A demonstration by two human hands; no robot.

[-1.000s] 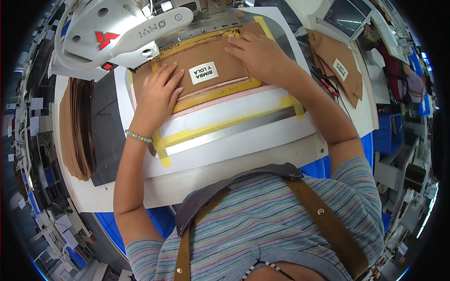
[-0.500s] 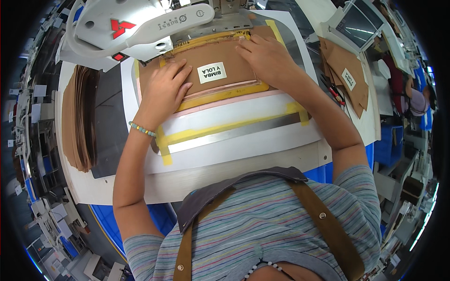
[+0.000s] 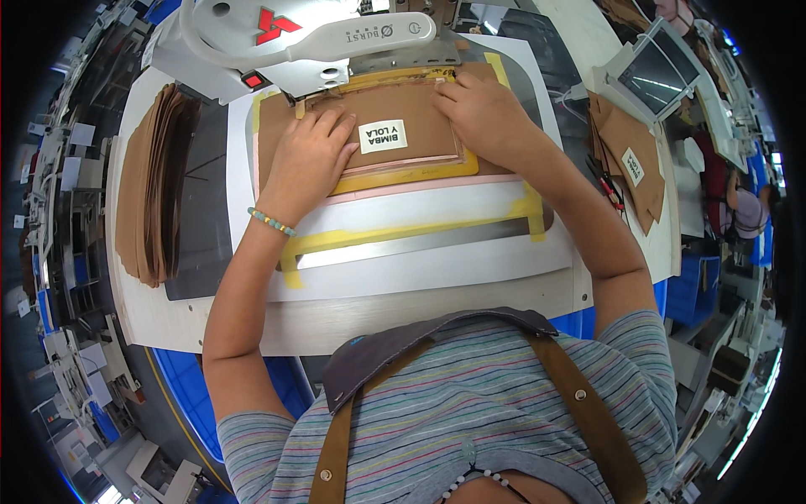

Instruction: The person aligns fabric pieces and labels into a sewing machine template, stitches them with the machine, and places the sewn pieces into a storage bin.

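Observation:
A brown panel (image 3: 403, 101) with a white label (image 3: 383, 136) lies in a yellow template frame (image 3: 403, 175) beneath the head of a white machine (image 3: 210, 38). My left hand (image 3: 311, 155) rests open on the panel's left part, fingertips just below the machine head. My right hand (image 3: 491, 126) lies at the panel's upper right, fingers bent and apart, fingertips touching it near the frame's top edge. Under the frame are a white sheet (image 3: 420, 273), yellow tape and a metal strip (image 3: 420, 242).
A stack of brown panels (image 3: 147, 185) stands at the left. At right are more brown pieces (image 3: 642, 197), red-handled tools (image 3: 606, 187) and a screen (image 3: 655, 71). Blue bins (image 3: 697, 286) sit beside and below the table. Another person (image 3: 747, 214) works at the far right.
The camera's view has shifted, so the table and machine appear somewhat further right. Both my hands remain on the panel, with only slight shifts of the fingers against it.

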